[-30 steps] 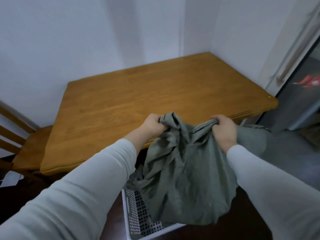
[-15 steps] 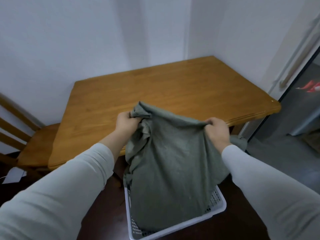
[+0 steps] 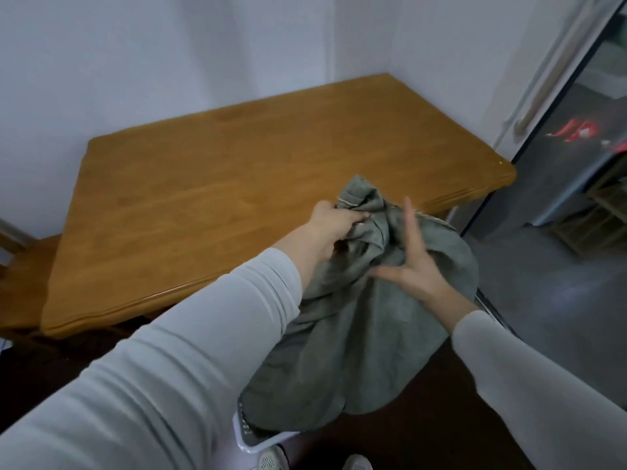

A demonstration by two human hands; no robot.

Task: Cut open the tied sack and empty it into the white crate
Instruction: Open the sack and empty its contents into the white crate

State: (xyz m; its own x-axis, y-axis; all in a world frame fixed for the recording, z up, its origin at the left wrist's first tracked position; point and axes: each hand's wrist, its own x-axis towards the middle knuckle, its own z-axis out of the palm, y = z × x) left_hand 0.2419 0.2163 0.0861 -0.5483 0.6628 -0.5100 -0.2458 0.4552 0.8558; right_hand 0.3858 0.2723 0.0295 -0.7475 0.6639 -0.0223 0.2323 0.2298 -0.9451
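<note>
The sack [image 3: 339,351] hangs limp over the crate [image 3: 251,439], in front of the table [image 3: 203,198], so cutting seems done and emptying looks under way or nearly finished. The left hand [image 3: 330,228] grips its bunched top. The right hand [image 3: 412,266] lies against the cloth with straight, spread fingers, holding nothing. The sack hides the crate's inside, so what has fallen out cannot be told.

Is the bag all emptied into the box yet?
Not clear yet. The sack already hangs over the white crate. The left hand grips its bunched top while the right hand lies open against the cloth. The sack hides the crate's inside, so whether anything is left to tip out doesn't show.
</note>
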